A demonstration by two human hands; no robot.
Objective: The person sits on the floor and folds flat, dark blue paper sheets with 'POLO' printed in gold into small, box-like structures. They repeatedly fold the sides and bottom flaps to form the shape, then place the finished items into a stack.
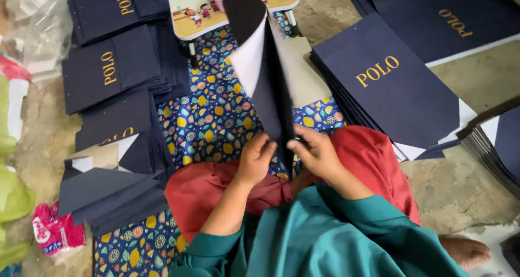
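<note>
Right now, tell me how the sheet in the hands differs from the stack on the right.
The held sheet stands upright on edge, pinched by the left hand and right hand; the right stack lies flat. The sheet is single and shows a white inner face; the stack is many layers, gold lettering up. Both are navy.

A bare concrete floor point(460, 190), mottled grey and rough, lies under even daylight. A patterned mat point(216, 114) in blue with yellow and orange shapes is spread across its middle. A small low stool point(197, 11) with a cartoon-printed top stands at the mat's far end. Crumpled clear plastic point(38, 17) lies in the far left corner.
</note>
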